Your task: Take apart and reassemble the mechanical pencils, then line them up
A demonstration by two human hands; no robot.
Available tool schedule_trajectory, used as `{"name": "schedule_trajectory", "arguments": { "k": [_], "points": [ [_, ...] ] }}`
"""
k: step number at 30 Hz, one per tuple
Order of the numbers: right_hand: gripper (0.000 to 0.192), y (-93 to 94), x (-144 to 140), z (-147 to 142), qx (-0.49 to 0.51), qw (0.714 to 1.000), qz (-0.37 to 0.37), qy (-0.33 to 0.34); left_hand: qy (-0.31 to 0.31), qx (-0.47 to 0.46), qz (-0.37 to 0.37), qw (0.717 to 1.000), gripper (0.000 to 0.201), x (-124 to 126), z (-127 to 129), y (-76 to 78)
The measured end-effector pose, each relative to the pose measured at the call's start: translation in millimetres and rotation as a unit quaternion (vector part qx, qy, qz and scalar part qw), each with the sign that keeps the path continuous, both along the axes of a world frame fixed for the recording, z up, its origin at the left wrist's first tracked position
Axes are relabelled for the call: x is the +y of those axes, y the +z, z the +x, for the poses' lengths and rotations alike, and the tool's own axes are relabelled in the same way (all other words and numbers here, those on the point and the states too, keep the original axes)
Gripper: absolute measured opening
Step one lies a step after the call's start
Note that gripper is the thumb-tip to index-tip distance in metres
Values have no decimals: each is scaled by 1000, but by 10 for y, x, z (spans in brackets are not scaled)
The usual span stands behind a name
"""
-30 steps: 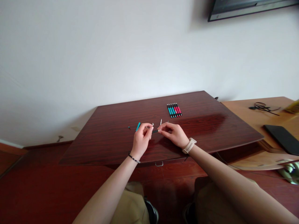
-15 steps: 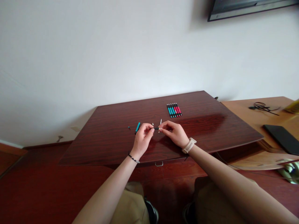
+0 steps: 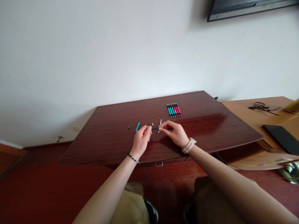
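Note:
Between my hands, above the dark wooden table [image 3: 109,124], lies a short black pen part [image 3: 155,128] with a light metal tip toward the right. My left hand [image 3: 141,138] pinches its left end. The fingers of my right hand [image 3: 174,133] close on its right end. Left of my left hand rests a teal pen barrel [image 3: 137,127], and farther left a small dark teal piece [image 3: 129,128]. Just beyond the black part are a tiny white piece [image 3: 152,124] and a thin white stick [image 3: 160,121], partly hidden by my right fingers.
A row of several teal and pink pens [image 3: 174,110] lies toward the back of the table. On the lighter desk [image 3: 247,119] at the right are a black cable [image 3: 263,107] and a flat black device [image 3: 281,138]. A screen [image 3: 252,9] hangs on the wall.
My left fingers have shifted slightly left and turned, so more of the black pen part shows between the hands. My right hand stays in place.

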State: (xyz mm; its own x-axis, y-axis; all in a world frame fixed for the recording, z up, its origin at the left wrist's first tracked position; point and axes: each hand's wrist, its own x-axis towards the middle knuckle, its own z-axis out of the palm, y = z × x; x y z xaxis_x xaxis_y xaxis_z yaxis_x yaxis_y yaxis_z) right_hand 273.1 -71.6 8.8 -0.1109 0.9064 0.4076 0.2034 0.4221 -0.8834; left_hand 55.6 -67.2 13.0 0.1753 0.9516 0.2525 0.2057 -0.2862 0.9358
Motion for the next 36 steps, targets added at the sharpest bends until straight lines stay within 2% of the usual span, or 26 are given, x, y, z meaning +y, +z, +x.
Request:
{"name": "schedule_trajectory", "arguments": {
  "k": [1,3,4,7,10,13,19,25,31,36],
  "points": [
    [28,-10,4,2,1,1000,0,-5,-5,-2,18,1000,21,-3,2,7],
    [29,-26,12,4,5,1000,-2,-14,-17,-5,37,999,30,-11,6,23],
    [29,-30,14,4,6,1000,-2,-15,-22,-7,33,999,32,-16,8,30],
    [29,-24,11,1,3,1000,-2,-12,-29,-16,-11,999,20,-20,8,34],
    [29,-12,2,-1,2,1000,0,-7,-15,-22,-40,999,37,-7,-2,20],
    [29,-14,-2,3,10,1000,-2,-5,-4,-6,-33,999,44,11,-13,7],
    [30,-31,11,10,25,1000,-15,-6,-17,-9,-12,1000,24,1,-23,21],
    [31,-23,6,1,28,1000,-11,-6,-11,-24,-55,998,42,-12,-11,28],
    [34,-22,6,0,42,999,-24,-8,-15,8,-29,999,39,-16,-31,60],
    [34,-16,9,7,55,998,-36,4,-25,8,-42,999,37,-14,-59,74]
  ]
}}
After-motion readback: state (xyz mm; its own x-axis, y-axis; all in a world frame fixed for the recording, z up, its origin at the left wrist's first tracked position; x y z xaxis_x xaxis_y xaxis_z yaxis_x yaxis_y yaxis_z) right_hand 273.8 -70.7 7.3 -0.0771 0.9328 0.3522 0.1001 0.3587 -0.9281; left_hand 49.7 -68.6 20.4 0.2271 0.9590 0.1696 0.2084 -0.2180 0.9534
